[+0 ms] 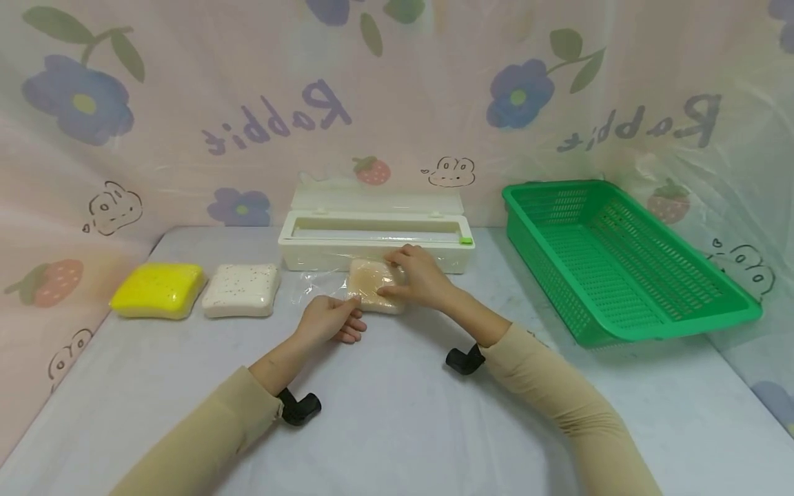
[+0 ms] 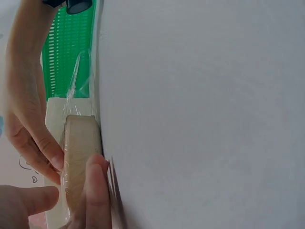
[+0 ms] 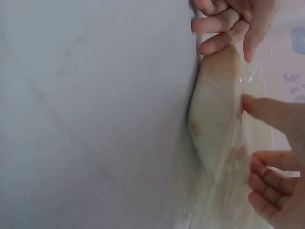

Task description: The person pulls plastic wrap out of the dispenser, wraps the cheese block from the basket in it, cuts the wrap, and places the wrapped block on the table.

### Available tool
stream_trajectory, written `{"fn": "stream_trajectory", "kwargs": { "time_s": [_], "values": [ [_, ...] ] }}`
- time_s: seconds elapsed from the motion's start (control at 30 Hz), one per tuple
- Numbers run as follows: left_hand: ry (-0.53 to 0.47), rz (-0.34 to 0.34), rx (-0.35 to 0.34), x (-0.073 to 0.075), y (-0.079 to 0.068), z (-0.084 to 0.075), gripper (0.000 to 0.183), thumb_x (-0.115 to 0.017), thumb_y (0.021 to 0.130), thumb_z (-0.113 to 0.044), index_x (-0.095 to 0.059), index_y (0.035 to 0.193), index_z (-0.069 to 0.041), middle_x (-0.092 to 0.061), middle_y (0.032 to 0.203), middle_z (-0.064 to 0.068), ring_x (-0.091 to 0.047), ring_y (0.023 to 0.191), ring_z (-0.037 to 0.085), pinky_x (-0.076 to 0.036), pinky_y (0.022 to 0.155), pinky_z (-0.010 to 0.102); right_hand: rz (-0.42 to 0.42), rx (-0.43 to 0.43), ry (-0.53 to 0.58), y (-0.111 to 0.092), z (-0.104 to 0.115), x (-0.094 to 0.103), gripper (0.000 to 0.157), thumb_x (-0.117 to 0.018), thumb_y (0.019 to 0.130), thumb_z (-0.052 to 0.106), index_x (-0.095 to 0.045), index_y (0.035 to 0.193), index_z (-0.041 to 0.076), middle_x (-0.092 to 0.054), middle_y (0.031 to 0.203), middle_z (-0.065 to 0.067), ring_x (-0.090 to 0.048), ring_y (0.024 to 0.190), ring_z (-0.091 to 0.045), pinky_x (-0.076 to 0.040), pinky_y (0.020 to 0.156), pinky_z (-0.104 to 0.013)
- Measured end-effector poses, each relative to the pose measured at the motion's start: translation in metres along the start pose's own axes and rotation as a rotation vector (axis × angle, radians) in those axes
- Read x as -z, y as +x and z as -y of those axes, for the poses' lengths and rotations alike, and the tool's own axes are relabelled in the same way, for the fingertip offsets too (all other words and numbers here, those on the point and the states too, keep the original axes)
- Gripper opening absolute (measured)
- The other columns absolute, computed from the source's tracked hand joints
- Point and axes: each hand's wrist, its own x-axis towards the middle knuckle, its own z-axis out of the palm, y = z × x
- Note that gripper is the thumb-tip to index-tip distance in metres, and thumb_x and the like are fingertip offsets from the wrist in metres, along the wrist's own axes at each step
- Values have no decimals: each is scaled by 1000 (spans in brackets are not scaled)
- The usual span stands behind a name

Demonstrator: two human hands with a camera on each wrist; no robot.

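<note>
A square beige block with a browned top [image 1: 371, 284], bread-like in look, lies on the table under clear plastic film [image 1: 319, 284]. My left hand [image 1: 327, 320] is at its near left corner. In the left wrist view, the left fingertips [image 2: 97, 164] touch the block's side while the thumb stands apart. My right hand [image 1: 422, 275] lies over the block's right part, thumb and fingers spread on the film-covered top. The right wrist view shows the right thumb [image 3: 259, 106] at the block's upper edge. Film trails past the block's edges.
Behind the block stands a white cling film dispenser [image 1: 378, 256], lid raised, with a green slider [image 1: 466, 240]. To the left lie a yellow pillow-shaped block [image 1: 158, 291] and a white speckled one [image 1: 241, 290]. A green plastic basket [image 1: 558, 286] stands at the right.
</note>
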Motion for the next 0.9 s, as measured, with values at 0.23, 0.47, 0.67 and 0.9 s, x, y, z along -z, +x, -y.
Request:
{"fn": "stream_trajectory", "kwargs": {
  "time_s": [0.23, 0.47, 0.67, 0.9],
  "values": [
    [-23, -102, -38, 0, -2, 0, 37, -60, 95, -23, -65, 102, 12, -72, 82, 17, -66, 55, 8, -57, 58, 23, 28, -59, 95, 1, -3, -2, 52, -84, 70, 40, -70, 105, 4, -63, 93, -6, -53, 88, -20, -43, 77, -30],
    [20, -158, -38, 5, -5, -4, 30, -62, 94, -24, -60, 93, 6, -68, 83, 12, -65, 62, 7, -57, 66, 22, 18, -110, 336, -11, -7, -5, 33, -81, 74, 34, -71, 89, 6, -67, 87, -5, -61, 81, -17, -52, 73, -26],
    [14, -110, -11, 5, -4, -9, 29, -62, 93, -25, -57, 97, 4, -65, 87, 7, -64, 63, 5, -56, 69, 21, 44, -271, 489, -30, -9, 1, 22, -73, 81, 30, -71, 82, 8, -68, 94, -7, -67, 70, -13, -50, 58, -23],
    [15, -37, -2, 2, -3, -11, 35, -67, 90, -20, -50, 107, 5, -59, 94, 12, -65, 64, 9, -58, 67, 24, 148, -363, 543, -54, -7, 5, 26, -71, 83, 31, -65, 82, 6, -69, 86, -6, -65, 66, -9, -48, 56, -23]
  ]
}}
